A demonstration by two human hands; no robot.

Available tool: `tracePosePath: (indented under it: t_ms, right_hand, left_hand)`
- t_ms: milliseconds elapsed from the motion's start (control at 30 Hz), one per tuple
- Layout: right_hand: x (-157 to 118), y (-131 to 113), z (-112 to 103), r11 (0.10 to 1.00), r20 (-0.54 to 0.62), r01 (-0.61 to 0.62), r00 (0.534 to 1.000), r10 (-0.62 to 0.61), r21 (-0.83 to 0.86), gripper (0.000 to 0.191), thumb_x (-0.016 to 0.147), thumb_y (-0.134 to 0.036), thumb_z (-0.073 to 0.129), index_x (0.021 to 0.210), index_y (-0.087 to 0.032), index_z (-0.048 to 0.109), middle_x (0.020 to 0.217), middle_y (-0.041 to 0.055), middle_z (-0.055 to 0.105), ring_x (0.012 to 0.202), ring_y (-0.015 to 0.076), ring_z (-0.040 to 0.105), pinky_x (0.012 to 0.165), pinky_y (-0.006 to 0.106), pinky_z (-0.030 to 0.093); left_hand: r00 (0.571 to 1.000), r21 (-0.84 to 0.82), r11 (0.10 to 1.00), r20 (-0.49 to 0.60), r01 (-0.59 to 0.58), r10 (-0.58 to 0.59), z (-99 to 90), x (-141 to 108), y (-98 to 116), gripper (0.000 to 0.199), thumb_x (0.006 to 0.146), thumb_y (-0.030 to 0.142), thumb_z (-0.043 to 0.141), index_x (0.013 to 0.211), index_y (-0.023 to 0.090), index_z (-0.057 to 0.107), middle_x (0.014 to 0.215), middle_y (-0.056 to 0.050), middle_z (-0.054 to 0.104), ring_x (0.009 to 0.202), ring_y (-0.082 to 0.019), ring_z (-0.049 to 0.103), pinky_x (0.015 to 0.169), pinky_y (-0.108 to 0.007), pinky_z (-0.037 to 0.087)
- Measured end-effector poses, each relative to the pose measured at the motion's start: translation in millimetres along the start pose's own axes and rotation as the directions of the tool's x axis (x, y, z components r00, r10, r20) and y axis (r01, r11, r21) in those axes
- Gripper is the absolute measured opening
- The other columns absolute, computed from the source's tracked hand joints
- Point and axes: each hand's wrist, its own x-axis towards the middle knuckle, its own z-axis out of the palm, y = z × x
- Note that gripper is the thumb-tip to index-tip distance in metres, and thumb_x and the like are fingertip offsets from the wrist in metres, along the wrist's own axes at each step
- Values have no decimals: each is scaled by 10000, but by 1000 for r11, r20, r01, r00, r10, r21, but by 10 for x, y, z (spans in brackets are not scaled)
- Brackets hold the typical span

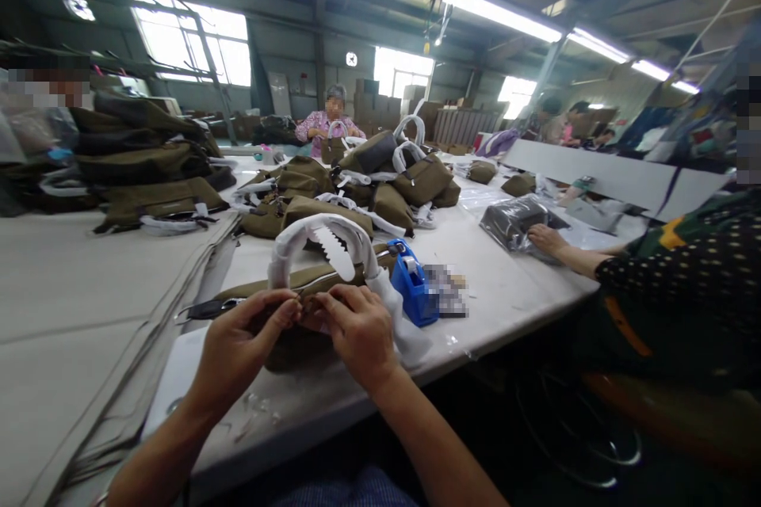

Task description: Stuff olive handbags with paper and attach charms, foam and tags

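An olive bag point(297, 348) lies at the table's near edge, its handle point(324, 226) wrapped in white material and arching above it. My left hand point(246, 341) is at the bag's near side, thumb and forefinger pinched together. Close beside it, my right hand point(360, 329) has its fingers pressed together at the same spot. Whatever small thing lies between the fingertips is too small to make out. A white serrated strip point(334, 251) shows inside the handle's arch. To the right of the bag stands a blue tape dispenser point(413, 285).
Olive bags point(416, 182) with wrapped handles are heaped mid-table, and another stack point(148, 158) stands at left. A person's hand point(547, 240) touches a plastic-wrapped dark bag point(514, 222) at right. Another person point(329, 123) sits across the table.
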Motion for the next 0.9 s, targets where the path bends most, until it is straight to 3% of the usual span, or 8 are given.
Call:
tracePosePath:
  t_ms: [300,567,633,733,900]
  right_hand:
    - [90,-97,100,974,49,228,972,-228,13,235,1059,-293,570,989,-203,776,996,48,754,857,206,647,788,346,483]
    - [110,-102,161,977,100,206,974,-201,-45,194,1043,-265,579,959,-174,729,979,88,710,877,232,623,797,357,509]
    - [129,-118,165,988,105,157,982,-155,-7,171,1035,-269,587,949,-184,709,977,85,704,893,233,634,817,353,508]
    - [150,-155,115,982,74,-45,997,31,185,159,1045,-256,541,968,-201,670,964,65,694,894,207,649,826,316,506]
    - [185,-245,-23,795,49,-312,940,337,519,167,1036,-289,531,937,-207,637,816,9,674,744,159,634,718,269,506]
  left_hand:
    - [999,-96,994,-6,52,-53,-22,-1,4,375,798,534,799,980,208,778,838,-41,794,764,-208,750,767,-283,628]
    - [998,-194,979,27,57,-52,-35,-4,27,364,789,512,815,971,200,772,829,-44,789,758,-203,738,758,-282,618]
    - [999,-207,977,26,46,-42,-45,-5,43,358,795,511,808,969,199,776,816,-40,784,751,-201,729,748,-276,609]
    - [1000,-159,987,26,0,4,-63,-7,63,328,820,502,783,957,204,795,787,-29,765,724,-191,708,717,-264,587]
    - [992,-99,988,23,-121,124,-82,1,60,273,867,469,737,961,226,817,957,-44,787,874,-202,723,769,-252,569]
